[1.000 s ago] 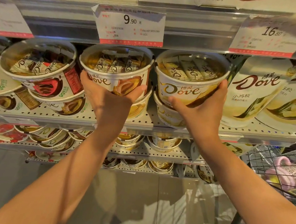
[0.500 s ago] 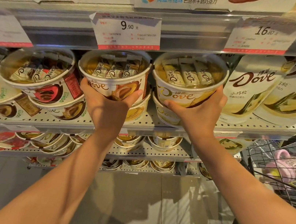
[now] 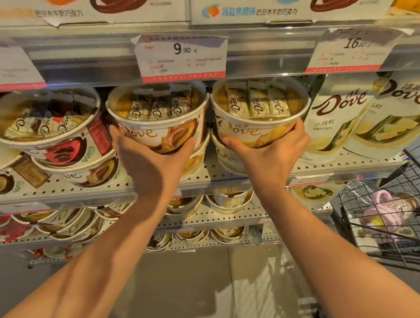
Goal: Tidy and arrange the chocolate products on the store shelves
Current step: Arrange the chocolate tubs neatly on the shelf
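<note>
Dove chocolate tubs fill the middle shelf (image 3: 228,178), stacked two high, and the person has one top tub in each hand. The left hand (image 3: 149,158) cups the brown-banded tub (image 3: 154,120) from below, thumb and fingers curled up round its lower wall. The right hand (image 3: 266,159) grips the cream-and-gold tub (image 3: 256,116) the same way, fingers wrapping its right side. Each tub sits on, or just above, another tub beneath it; whether they rest fully I cannot tell.

A grip low on the wall probably serves two ends: it bears the weight from under, and it leaves the printed front and the clear lid uncovered, so the facing can be judged while turning.

Both tubs are tilted, rims leaning outward toward the aisle, so the clear lids and the wrapped bars inside show to the viewer. Each tub's axis, base to lid, runs up and forward, not plumb. The Dove lettering on both faces outward, roughly level. They stand just beside each other, nearly touching, under the 9.90 price tag (image 3: 180,59). Dove pouches (image 3: 340,115) stand upright to the right, and a wire cart (image 3: 399,214) is beyond.
</note>
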Action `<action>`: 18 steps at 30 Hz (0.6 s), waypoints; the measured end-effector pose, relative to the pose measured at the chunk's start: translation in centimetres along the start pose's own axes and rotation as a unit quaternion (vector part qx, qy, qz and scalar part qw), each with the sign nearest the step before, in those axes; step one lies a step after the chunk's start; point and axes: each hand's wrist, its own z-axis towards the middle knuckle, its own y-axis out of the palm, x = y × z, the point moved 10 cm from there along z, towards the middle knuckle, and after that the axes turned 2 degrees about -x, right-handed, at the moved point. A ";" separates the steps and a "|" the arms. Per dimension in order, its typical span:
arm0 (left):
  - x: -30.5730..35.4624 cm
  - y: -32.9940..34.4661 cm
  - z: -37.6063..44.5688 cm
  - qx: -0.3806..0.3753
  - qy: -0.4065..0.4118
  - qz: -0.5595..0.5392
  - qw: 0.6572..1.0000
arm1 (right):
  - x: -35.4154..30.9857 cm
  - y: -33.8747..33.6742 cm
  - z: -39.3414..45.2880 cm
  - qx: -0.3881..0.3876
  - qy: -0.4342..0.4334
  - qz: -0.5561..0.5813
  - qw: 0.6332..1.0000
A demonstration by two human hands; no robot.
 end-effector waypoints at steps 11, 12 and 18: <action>-0.2 0.3 0.2 0.011 0.004 0.011 1.000 | -0.2 0.2 -0.2 -0.015 0.030 -0.022 0.999; -0.4 0.4 0.3 0.011 0.005 0.016 1.000 | -0.1 0.2 0.0 -0.022 0.035 -0.019 0.999; 4.2 -0.7 -5.5 0.101 0.079 -0.016 0.992 | -0.1 -2.2 -0.2 -0.150 -0.037 0.028 0.988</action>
